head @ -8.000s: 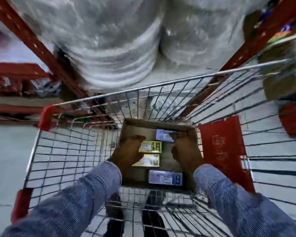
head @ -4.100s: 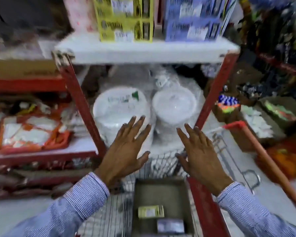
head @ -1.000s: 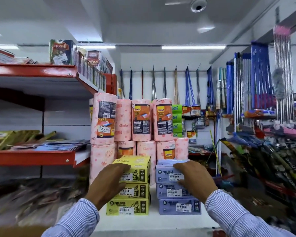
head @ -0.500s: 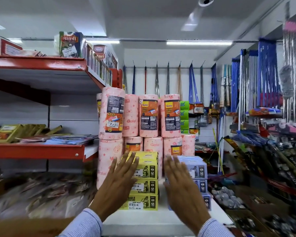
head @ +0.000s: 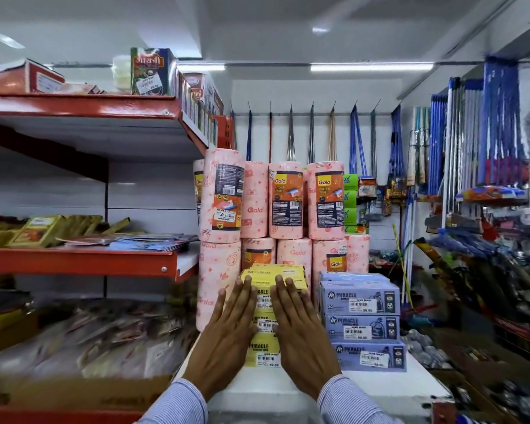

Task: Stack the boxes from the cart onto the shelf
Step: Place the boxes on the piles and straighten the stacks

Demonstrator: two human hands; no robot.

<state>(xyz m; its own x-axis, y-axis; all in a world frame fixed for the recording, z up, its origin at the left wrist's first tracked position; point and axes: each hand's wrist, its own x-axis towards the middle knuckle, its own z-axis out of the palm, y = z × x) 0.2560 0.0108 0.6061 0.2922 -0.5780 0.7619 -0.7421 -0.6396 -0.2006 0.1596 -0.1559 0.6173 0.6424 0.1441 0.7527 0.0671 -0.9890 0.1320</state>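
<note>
A stack of yellow Miracle boxes [head: 266, 301] stands on the white shelf top [head: 380, 387], with a stack of three lilac-blue Miracle boxes [head: 361, 325] just to its right. My left hand [head: 227, 338] and my right hand [head: 300, 338] are held flat, fingers spread, against the front of the yellow stack. Neither hand holds anything. The cart is out of view.
Pink Gala kitchen-towel rolls [head: 270, 203] are piled directly behind both stacks. Red shelves [head: 80, 260] with packets run along the left. Mops and brooms [head: 471, 142] hang at the back and right. A cardboard box [head: 74, 396] sits low left.
Both hands let go of the top boxes and opened a second ago. Since then they have shifted together onto the front of the yellow stack.
</note>
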